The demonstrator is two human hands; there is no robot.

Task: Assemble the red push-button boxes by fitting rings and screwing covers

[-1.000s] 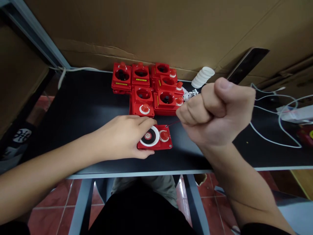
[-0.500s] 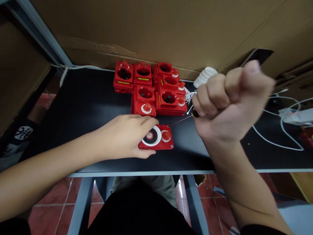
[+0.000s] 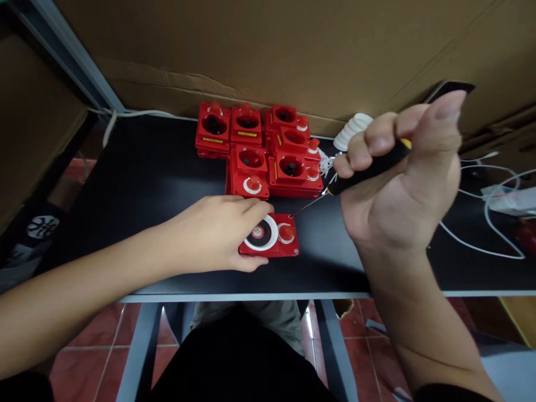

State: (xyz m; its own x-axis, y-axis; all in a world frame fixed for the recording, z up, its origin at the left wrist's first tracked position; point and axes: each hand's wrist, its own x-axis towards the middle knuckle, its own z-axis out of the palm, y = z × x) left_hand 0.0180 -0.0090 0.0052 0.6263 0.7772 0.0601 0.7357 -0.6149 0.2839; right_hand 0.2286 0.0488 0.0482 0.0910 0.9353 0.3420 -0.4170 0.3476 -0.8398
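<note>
Left hand (image 3: 215, 231) grips red unit (image 3: 278, 250) near worktop's (image 3: 326, 271) front edge, seemingly bracing it against screwdriver (image 3: 371, 171) gripped in right hand (image 3: 397, 204).

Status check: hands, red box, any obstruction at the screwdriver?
Left hand clasping red box by its left end. Right hand around screwdriver, tip at box's far right corner. Other red boxes just behind, none blocking the screwdriver.

My feed is dim: I get a pale sheen on the desk (image 3: 138, 195), white glare on the floor (image 3: 310, 326), wide-lens stretching toward the edges.
</note>
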